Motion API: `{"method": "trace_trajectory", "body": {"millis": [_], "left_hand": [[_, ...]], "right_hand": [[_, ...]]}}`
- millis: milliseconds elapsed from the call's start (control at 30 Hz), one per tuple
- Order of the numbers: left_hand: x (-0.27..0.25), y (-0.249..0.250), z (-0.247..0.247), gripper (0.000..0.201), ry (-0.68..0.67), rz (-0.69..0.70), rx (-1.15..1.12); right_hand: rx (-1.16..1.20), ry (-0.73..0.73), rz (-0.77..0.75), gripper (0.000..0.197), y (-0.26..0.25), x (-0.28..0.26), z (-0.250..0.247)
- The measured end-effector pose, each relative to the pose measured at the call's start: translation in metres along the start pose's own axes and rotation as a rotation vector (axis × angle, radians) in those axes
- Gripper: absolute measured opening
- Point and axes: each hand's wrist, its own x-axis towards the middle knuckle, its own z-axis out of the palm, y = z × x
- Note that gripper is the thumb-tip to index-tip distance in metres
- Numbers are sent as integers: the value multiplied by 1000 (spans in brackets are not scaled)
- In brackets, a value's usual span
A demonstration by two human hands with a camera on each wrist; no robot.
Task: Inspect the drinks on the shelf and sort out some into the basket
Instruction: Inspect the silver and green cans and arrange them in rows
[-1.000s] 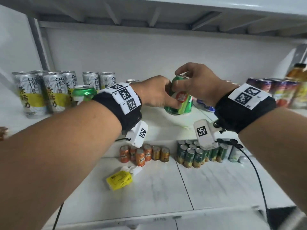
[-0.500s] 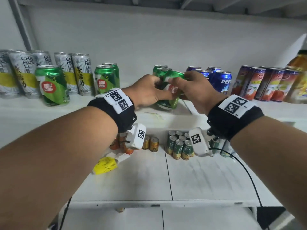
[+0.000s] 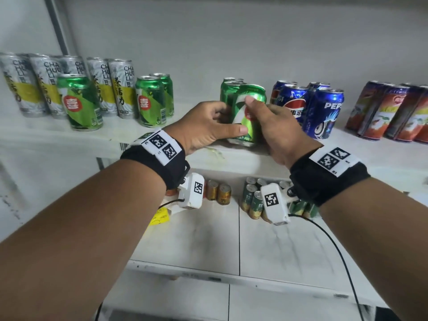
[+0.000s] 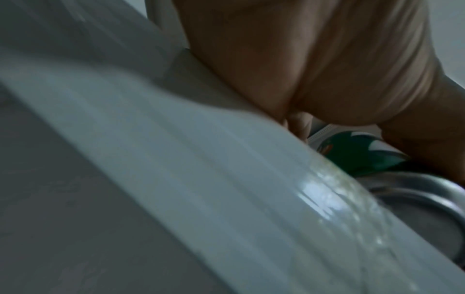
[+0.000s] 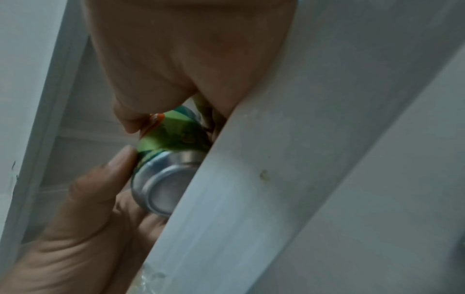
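A green can (image 3: 251,112) with a red round logo leans slightly at the front of the upper shelf (image 3: 231,156), gripped by both hands. My left hand (image 3: 208,126) wraps its left side, thumb across the lower front. My right hand (image 3: 271,126) holds the right side, thumb high on the label. Two more green cans (image 3: 228,91) stand just behind it. In the right wrist view the green can (image 5: 171,135) shows its silver base above the shelf edge, with the left hand (image 5: 100,199) below it. The left wrist view shows the green can (image 4: 352,155) under the palm. No basket is in view.
The upper shelf also holds white-and-yellow tea cans (image 3: 30,89), green cans (image 3: 78,103) at the left, blue Pepsi cans (image 3: 324,112) and red cans (image 3: 389,112) at the right. The lower shelf carries small orange cans (image 3: 217,193), small green cans (image 3: 252,198) and a yellow item (image 3: 159,216). A black cable (image 3: 335,251) hangs at the right.
Both hands have brought the green can from mid-air down and back to the shelf front, before the other green cans. My view has shifted right, showing more of the shelf.
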Motion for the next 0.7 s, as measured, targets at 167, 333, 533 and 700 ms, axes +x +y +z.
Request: {"method": "trace_trajectory", "body": {"millis": [167, 333, 533, 700], "left_hand": [[-1, 0, 1, 44, -23, -1, -55], [-2, 1, 0, 56, -27, 6, -60], [-2, -2, -4, 63, 1, 87, 121], [-6, -5, -5, 67, 13, 169, 172]], "right_hand": [[66, -29, 14, 43, -3, -6, -4], [80, -53, 20, 30, -1, -7, -5], [103, -81, -79, 40, 3, -7, -5], [133, -113, -170, 58, 7, -9, -7]]}}
